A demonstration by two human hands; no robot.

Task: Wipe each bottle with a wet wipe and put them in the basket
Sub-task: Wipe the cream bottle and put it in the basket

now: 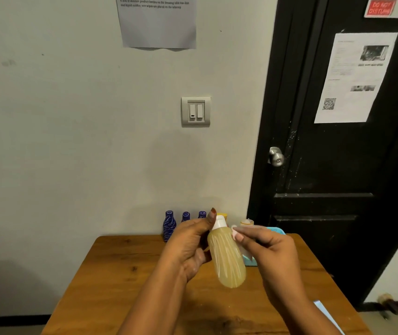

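Observation:
A yellow bottle (228,257) with a white cap is held tilted above the wooden table (125,274). My left hand (190,243) grips it near the neck, one finger raised beside the cap. My right hand (272,250) pinches a white wet wipe (235,229) against the bottle's upper right side. Behind the hands, three blue bottles (169,225) stand in a row by the wall. A light blue basket (275,230) sits behind my right hand, mostly hidden.
A yellow-capped bottle (223,215) and another pale bottle (247,223) stand at the table's back, partly hidden. A light blue packet (326,313) lies at the table's right front edge. A black door (338,165) stands to the right.

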